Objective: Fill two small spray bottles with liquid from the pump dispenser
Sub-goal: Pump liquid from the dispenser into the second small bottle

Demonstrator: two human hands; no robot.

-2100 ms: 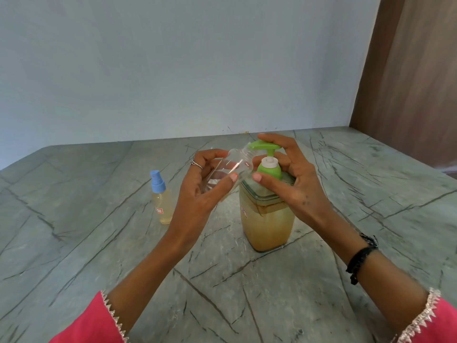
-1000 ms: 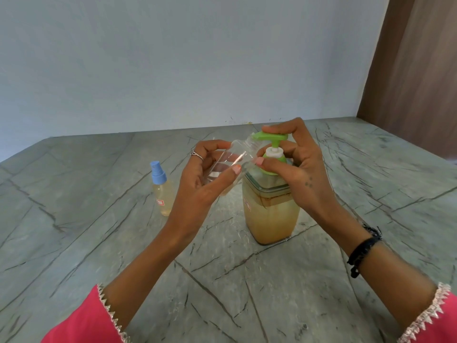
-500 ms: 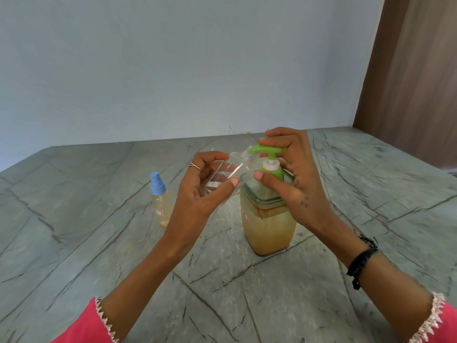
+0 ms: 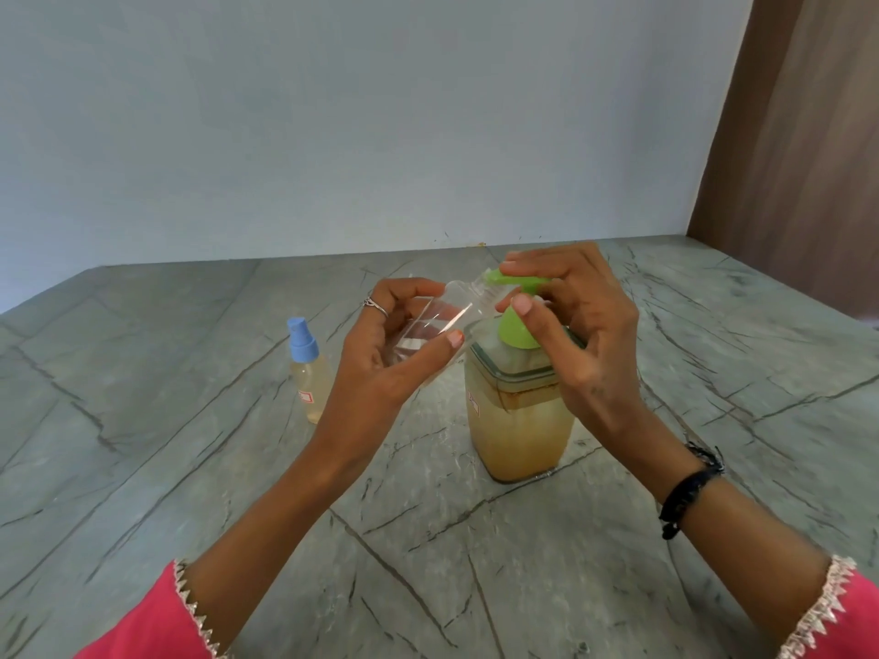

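The left hand [image 4: 380, 359] is gripping a small clear plastic spray bottle [image 4: 435, 323], uncapped and tilted so its threaded neck is pointing up and to the right, meeting the tip of the green spout. The thumb is lying along the near side and the fingers are curling round the far side; a thin layer of liquid is pooling in the bottle's lower end. A silver ring [image 4: 376, 306] is showing on one finger.

The right hand [image 4: 578, 325] is sitting on the pump dispenser [image 4: 518, 411]: its fingers are pressing flat on top of the smooth green pump head [image 4: 516, 304], and the thumb is curling in against the green collar below. The dispenser is a squarish, round-cornered clear jar with a ribbed rim band, holding cloudy amber liquid nearly to the shoulder, with a small red-and-white label on its left face. It is standing upright on the table.

To the left, well apart from the hands, the second spray bottle [image 4: 309, 373] is standing upright, slim and rounded, filled with pale yellow liquid and topped by a blue sprayer cap.

The table [image 4: 190, 468] is grey-green stone, matte, crossed by dark vein lines. Its far edge is running along a plain pale wall [image 4: 333, 111], and a brown wood-grain panel [image 4: 799, 159] is closing in the right rear corner. Open surface is stretching left of the capped bottle, right of the dispenser and in front toward the pink, lace-trimmed sleeves [image 4: 157, 625]. A black bracelet [image 4: 689, 492] is circling the right wrist.
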